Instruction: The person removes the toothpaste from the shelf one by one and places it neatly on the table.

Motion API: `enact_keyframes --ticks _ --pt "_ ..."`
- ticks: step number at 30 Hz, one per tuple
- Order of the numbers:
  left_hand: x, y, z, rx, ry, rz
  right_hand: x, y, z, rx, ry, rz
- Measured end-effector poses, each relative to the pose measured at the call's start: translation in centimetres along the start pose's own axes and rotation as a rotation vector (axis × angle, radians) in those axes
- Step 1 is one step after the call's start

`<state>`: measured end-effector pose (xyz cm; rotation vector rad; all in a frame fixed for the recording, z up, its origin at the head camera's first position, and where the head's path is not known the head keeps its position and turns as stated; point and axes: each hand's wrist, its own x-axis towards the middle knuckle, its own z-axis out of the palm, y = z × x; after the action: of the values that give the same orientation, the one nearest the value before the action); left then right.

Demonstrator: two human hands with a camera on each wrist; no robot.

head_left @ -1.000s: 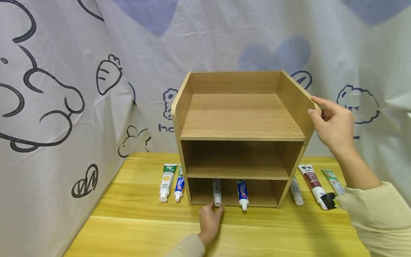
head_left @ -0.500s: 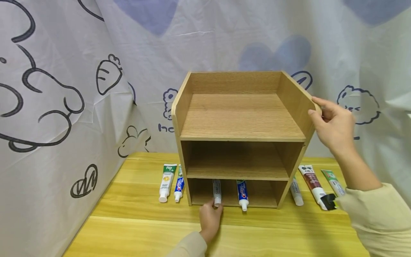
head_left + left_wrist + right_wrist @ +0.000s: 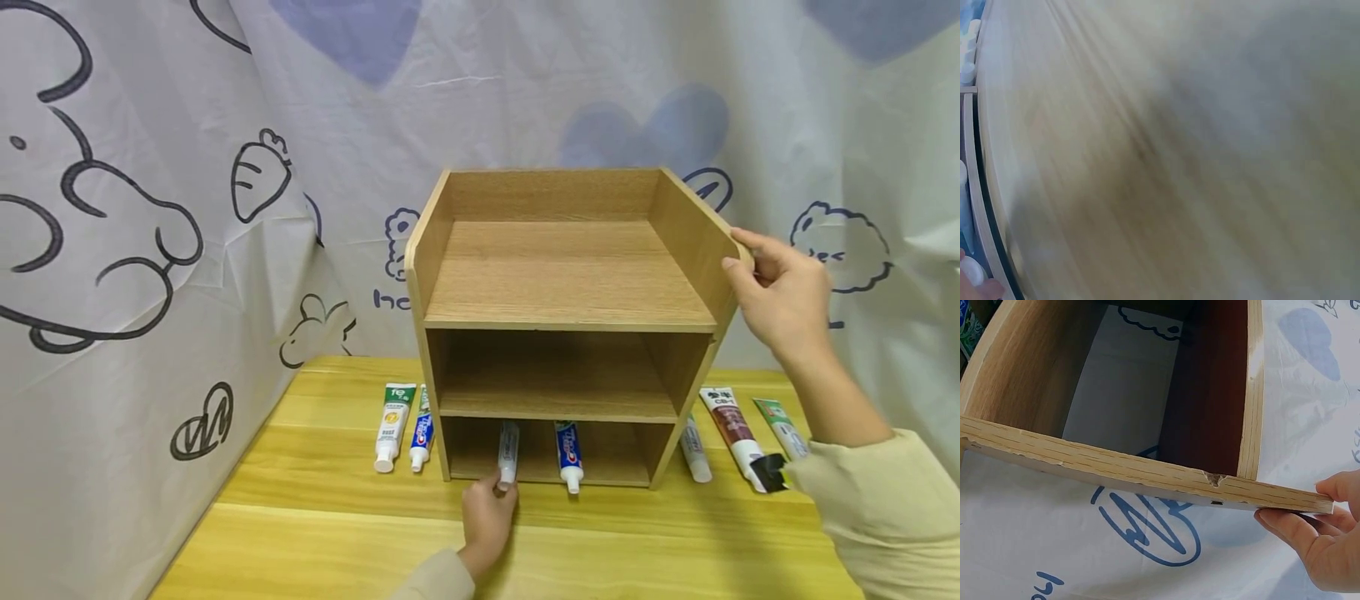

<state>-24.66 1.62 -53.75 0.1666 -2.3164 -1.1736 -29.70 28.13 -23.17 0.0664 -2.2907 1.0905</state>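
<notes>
The right hand (image 3: 786, 300) grips a wooden shelf (image 3: 570, 275) at three o'clock; the left hand (image 3: 486, 518) pinches a whitish toothpaste tube (image 3: 508, 448) in the bottom compartment (image 3: 617, 454), a Crest tube (image 3: 568, 450) at that tube's three o'clock.

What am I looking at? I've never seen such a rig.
No machine: a person works bare-handed, with cameras on the head and both wrists. In the head view, the left hand pinches the cap end of a white plastic tube in the bottom compartment of a pale wooden shelf unit; a blue-and-white tube lies beside it. The right hand grips the unit's right side panel, close up from the right wrist. On the yellow wooden table, two printed tubes lie left of the unit, three others right. The left wrist view is mostly blurred tabletop.
</notes>
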Motion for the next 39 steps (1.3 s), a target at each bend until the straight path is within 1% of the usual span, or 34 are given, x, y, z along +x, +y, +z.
enact_keyframes --ticks 3,9,13,16,21,24,27,34,39 --pt "-0.1 0.0 -0.5 -0.006 -0.003 0.008 0.0 -0.1 0.0 -0.005 -0.002 0.005" --pt "-0.3 -0.3 -1.7 -0.021 -0.053 -0.038 0.0 -0.2 0.0 -0.009 -0.018 0.024" --pt "-0.5 -0.6 -2.2 -0.036 -0.064 -0.057 -0.4 -0.5 -0.2 -0.024 -0.011 0.029" --pt "-0.6 -0.8 -2.4 -0.049 -0.064 -0.067 -0.7 -0.6 -0.4 -0.03 -0.004 0.031" --pt "-0.7 -1.0 -2.5 -0.06 -0.053 -0.053 -1.2 -0.9 -0.5 -0.039 -0.003 0.043" --pt "-0.7 -1.1 -2.6 -0.042 -0.045 -0.061 -1.5 -1.1 -0.5 -0.048 0.002 0.045" --pt "-0.6 -1.1 -2.5 -0.043 -0.041 -0.08 -1.2 -1.0 -0.3 -0.047 0.006 0.036" --pt "-0.3 -1.2 -2.5 -0.079 -0.04 -0.073 -0.6 -0.5 -0.2 -0.035 0.006 0.021" --pt "-0.1 -1.3 -2.8 -0.131 -0.045 -0.083 -0.3 -0.4 -0.1 -0.034 0.005 0.013"
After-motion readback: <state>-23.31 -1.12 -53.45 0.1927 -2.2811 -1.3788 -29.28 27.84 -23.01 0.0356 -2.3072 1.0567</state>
